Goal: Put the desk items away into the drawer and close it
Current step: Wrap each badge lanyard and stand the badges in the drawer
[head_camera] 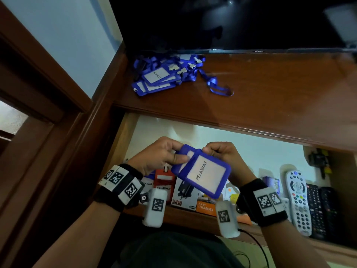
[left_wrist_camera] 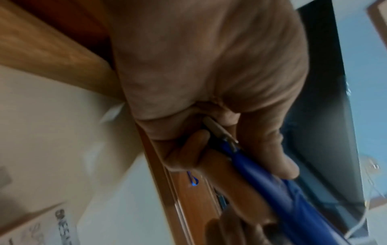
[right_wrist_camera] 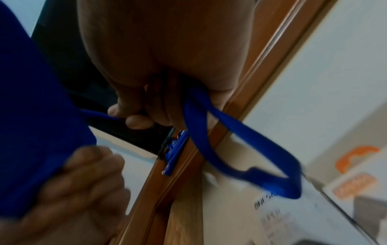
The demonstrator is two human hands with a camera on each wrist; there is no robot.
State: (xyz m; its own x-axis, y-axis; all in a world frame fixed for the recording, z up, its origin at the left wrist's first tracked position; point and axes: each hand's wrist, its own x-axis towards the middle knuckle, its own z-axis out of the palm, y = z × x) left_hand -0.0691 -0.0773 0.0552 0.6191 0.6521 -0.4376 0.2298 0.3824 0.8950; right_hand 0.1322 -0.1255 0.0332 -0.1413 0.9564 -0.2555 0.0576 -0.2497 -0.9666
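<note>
Blue badge holder [head_camera: 202, 172], gripped at its top edge by left hand [head_camera: 158, 155] and right hand [head_camera: 224, 154], held above open drawer [head_camera: 241, 144], below the desk [head_camera: 270, 97] edge.

Blurred in both wrist views, so printing on the boxes [right_wrist_camera: 272, 220] unreadable and the metal clip [left_wrist_camera: 220, 131] only roughly made out between the left hand's [left_wrist_camera: 209, 74] fingers [left_wrist_camera: 270, 149]. Hidden behind the held blue badge holder [head_camera: 204, 171] and both wrists: most of the charger box [head_camera: 190, 198], the red badge [head_camera: 164, 181] and the drawer [head_camera: 123, 144] front. Cut off by the top and right edges, the dark screen [head_camera: 222, 22]; cropped at the left of the right wrist view, the holder's blue face [right_wrist_camera: 31, 116].
</note>
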